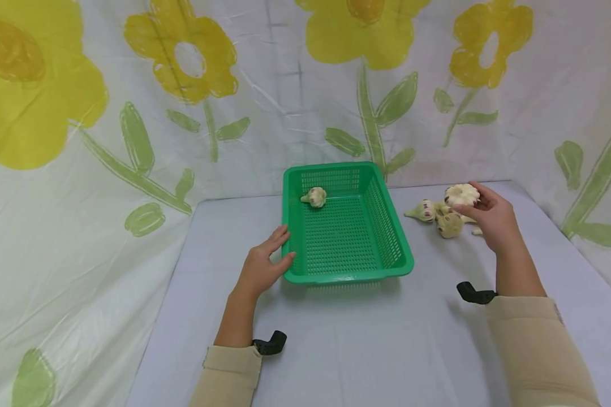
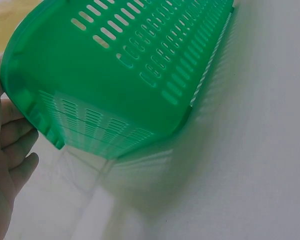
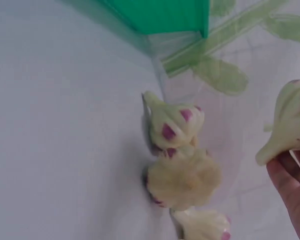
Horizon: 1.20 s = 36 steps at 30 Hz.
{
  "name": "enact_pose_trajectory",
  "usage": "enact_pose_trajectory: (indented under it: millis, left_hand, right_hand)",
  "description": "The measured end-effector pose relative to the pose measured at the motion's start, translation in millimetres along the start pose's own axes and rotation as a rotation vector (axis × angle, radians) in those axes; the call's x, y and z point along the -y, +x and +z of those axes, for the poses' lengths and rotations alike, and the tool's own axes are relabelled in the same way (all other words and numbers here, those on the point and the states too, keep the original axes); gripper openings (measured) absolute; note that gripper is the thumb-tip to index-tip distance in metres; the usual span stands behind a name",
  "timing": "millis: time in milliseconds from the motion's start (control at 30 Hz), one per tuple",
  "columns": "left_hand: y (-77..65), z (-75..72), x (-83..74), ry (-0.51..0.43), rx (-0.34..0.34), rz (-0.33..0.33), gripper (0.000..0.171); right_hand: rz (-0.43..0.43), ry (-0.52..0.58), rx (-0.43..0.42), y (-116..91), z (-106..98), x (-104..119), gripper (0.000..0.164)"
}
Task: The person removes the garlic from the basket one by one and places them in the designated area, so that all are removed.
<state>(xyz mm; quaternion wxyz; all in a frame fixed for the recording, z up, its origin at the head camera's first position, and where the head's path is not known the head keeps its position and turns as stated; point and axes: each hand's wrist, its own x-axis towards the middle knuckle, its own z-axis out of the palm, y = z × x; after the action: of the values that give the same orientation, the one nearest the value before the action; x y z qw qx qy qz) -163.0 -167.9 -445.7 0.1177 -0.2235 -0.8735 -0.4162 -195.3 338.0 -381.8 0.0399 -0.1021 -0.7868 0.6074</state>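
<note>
My right hand [image 1: 494,217] pinches a garlic bulb [image 1: 461,195] between thumb and fingers, above a small group of others. In the right wrist view, the stem of this held garlic bulb [image 3: 290,117] points down and left, past the fingertips. My left hand [image 1: 265,263] rests at the left rim of a green plastic basket [image 1: 399,249], thumb and fingers spread along it. The left wrist view shows fingers [image 2: 20,142] touching the lip of this basket [image 2: 90,65]. One garlic bulb [image 1: 315,197] lies inside, near the back left corner.
Several more bulbs lie right of the basket, among them a garlic bulb [image 1: 426,211] with purple patches and a yellowish garlic bulb [image 1: 450,225]. A white cloth [image 1: 366,345] covers the table. Behind stands a white curtain [image 1: 280,102] with painted yellow flowers.
</note>
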Motion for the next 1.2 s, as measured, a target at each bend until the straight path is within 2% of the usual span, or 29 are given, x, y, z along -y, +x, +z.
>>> enact_pose_trajectory:
  millis: [100,167,533,667,800,900,1033,1200]
  left_hand:
    - [0.3,0.6,0.8,0.003,-0.003,0.005,0.053]
    - [0.4,0.9,0.8,0.005,-0.005,0.009,0.053]
    - [-1.0,1.2,0.0,0.000,0.014,-0.018,0.053]
    - [-0.5,0.9,-0.8,-0.002,0.013,-0.026,0.053]
    - [-0.3,0.8,0.6,-0.005,0.013,-0.027,0.054]
    - [-0.4,0.7,1.4,-0.002,0.012,-0.024,0.054]
    - [-0.4,0.7,1.7,0.003,0.010,-0.017,0.054]
    - [-0.3,1.2,0.8,0.009,0.003,-0.014,0.053]
  right_hand:
    - [0.003,0.088,-0.022,-5.3,-5.3,-7.5,0.082]
    - [0.005,0.108,-0.041,-8.9,-7.8,-12.6,0.083]
    - [0.038,0.036,-0.067,-23.7,-19.8,-45.6,0.083]
    - [0.078,-0.067,-0.051,-25.0,-25.2,-51.8,0.082]
    - [0.130,-0.207,0.018,-24.9,-30.0,-59.4,0.086]
    - [0.115,-0.273,0.047,-25.2,-31.1,-66.3,0.088]
    - [0.090,-0.327,0.043,-26.4,-30.2,-71.7,0.089]
    - [0.105,-0.399,0.048,-27.0,-30.0,-73.0,0.088]
